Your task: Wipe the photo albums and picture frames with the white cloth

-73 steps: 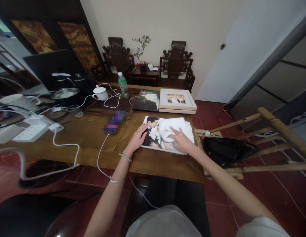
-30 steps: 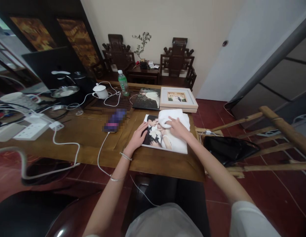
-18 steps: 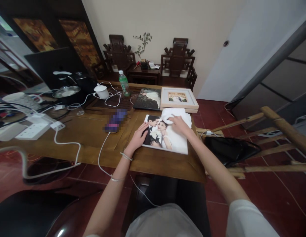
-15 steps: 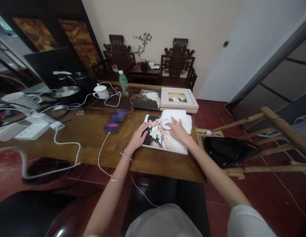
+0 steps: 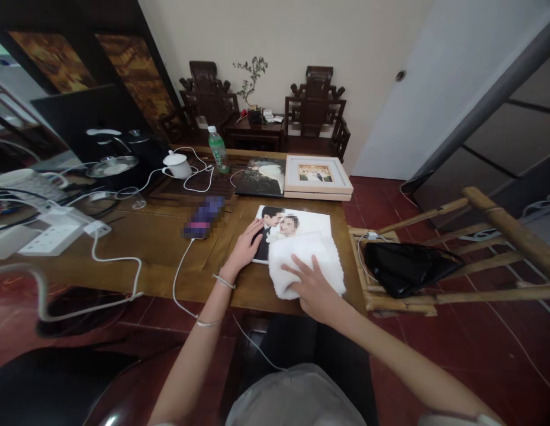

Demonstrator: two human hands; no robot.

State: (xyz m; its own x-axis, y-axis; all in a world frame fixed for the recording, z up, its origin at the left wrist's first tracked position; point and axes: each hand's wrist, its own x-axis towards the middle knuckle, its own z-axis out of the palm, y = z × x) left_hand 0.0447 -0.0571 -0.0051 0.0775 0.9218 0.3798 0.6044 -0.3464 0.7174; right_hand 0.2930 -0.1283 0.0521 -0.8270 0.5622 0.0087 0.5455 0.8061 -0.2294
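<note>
A wedding photo panel (image 5: 317, 218) lies flat near the table's front edge, its picture facing up. My left hand (image 5: 244, 247) rests on its left edge, fingers stretched out and holding nothing. Over the lower part of the panel spreads a white towel (image 5: 323, 251), which hides much of the picture and hangs past the bottom edge. My right hand (image 5: 312, 284) presses down on the towel and grips it, with some fingers spread and the others partly bent into the cloth.
Behind the panel lie a dark photo album (image 5: 260, 177) and a framed photo (image 5: 319, 174). A green-labelled bottle (image 5: 218, 151), lidded white cup (image 5: 177, 165), charging phone (image 5: 203, 218) and power strip (image 5: 52, 234) stand leftward. At right is a bamboo chair (image 5: 470, 204) holding a black bag (image 5: 403, 266).
My right hand has drawn the towel from the panel's upper right down toward me, over its lower edge. The upper right of the panel now shows. My left hand stays on the left edge.
</note>
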